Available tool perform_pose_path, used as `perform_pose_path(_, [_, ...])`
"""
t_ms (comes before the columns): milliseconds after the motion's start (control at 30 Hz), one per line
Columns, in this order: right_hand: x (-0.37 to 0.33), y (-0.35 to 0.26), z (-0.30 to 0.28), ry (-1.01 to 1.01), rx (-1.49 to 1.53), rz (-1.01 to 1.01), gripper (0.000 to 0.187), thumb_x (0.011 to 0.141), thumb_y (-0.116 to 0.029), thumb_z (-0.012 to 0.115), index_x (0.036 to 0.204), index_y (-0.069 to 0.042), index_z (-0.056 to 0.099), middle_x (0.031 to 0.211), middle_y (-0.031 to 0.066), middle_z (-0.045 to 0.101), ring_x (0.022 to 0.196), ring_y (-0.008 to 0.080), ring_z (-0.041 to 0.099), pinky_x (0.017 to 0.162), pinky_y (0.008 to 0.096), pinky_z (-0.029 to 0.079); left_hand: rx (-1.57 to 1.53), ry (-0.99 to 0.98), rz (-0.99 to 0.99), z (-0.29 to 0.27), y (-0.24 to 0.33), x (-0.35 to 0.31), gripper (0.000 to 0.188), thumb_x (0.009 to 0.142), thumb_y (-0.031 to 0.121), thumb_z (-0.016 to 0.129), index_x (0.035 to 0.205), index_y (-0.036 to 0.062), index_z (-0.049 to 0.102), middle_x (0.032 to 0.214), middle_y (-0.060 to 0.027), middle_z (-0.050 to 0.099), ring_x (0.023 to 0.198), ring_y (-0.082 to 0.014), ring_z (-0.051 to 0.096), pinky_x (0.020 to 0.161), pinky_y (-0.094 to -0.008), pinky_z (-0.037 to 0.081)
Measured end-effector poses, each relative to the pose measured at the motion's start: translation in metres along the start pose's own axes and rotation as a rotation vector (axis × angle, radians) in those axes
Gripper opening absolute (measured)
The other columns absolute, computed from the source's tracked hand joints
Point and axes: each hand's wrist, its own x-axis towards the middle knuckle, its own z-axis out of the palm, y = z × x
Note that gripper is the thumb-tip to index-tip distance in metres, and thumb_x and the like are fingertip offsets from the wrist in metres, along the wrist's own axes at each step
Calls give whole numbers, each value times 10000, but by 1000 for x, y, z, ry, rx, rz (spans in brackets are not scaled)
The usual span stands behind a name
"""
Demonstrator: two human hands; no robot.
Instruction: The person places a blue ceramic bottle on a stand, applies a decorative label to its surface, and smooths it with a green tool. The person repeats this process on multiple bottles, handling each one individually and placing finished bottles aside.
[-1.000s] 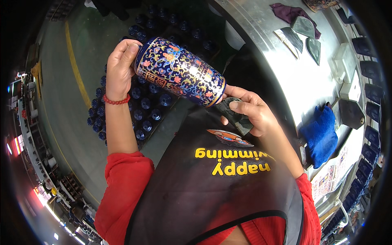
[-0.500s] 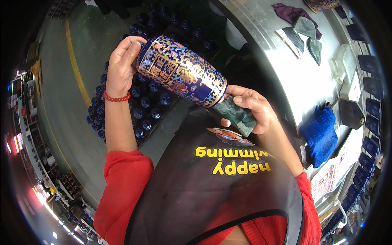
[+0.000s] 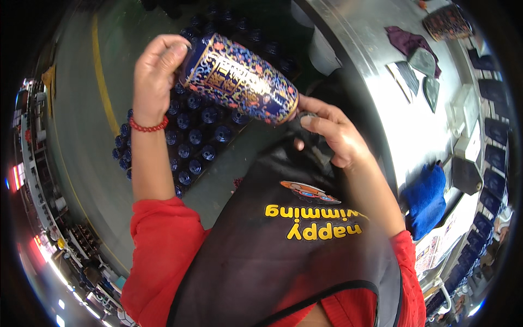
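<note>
A dark blue vase (image 3: 239,82) covered in colourful floral pattern with gold bands and a gold-framed panel is held tilted in front of me, its neck to the upper left. My left hand (image 3: 157,73) is closed around the neck end; a red bead bracelet circles that wrist. At the lower right end, the fingers of my right hand (image 3: 340,133) touch the base. Between that hand's thumb and fingers is a thin dark green scraper (image 3: 318,144), mostly in shadow and hard to make out against my black apron (image 3: 261,261).
Many dark blue glossy pieces (image 3: 210,115) stand in rows below the vase. On the metal table (image 3: 365,60) at right lie green flat pieces (image 3: 422,62), a purple cloth (image 3: 406,39), a blue towel (image 3: 426,199) and patterned sheets (image 3: 438,245). Another patterned vase (image 3: 448,23) lies at the far right.
The vase and both hands have moved slightly up and left in view, and the vase has turned a little about its length. The green scraper now shows less of its face.
</note>
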Motion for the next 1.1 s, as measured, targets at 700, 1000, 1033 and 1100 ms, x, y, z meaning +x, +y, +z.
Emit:
perform_pose_path(700, [47, -73, -31, 758, -2011, -423, 487, 854, -46, 704, 1335, -39, 628, 1246, 129, 543, 1182, 347, 528, 1001, 468, 446, 1253, 193, 93, -62, -339, 209, 320, 935, 357, 640, 1040, 55, 651, 966, -209, 719, 854, -387, 709, 752, -468, 583])
perform_pose_path(1000, [49, -70, -27, 737, -2021, -342, 460, 863, 63, 659, 1313, 75, 563, 1251, 158, 483, 1205, 386, 486, 996, 504, 430, 1169, 128, -313, -34, -447, 213, 314, 948, 333, 627, 1087, 53, 598, 1026, -248, 694, 881, -416, 705, 760, -481, 580])
perform_pose_path(1033, [48, -70, -28, 724, -2031, -337, 504, 846, 84, 671, 1335, 68, 545, 1263, 160, 475, 1206, 384, 487, 996, 500, 433, 1164, 128, -351, -31, -452, 212, 317, 952, 338, 622, 1088, 54, 597, 1047, -248, 690, 897, -415, 704, 770, -479, 580])
perform_pose_path(1100, [45, -70, -29, 713, -2036, -321, 571, 829, 105, 686, 1373, 46, 520, 1286, 160, 459, 1204, 378, 486, 998, 487, 436, 1135, 118, -428, -26, -458, 210, 322, 959, 349, 612, 1090, 55, 593, 1089, -249, 681, 927, -414, 701, 790, -475, 578])
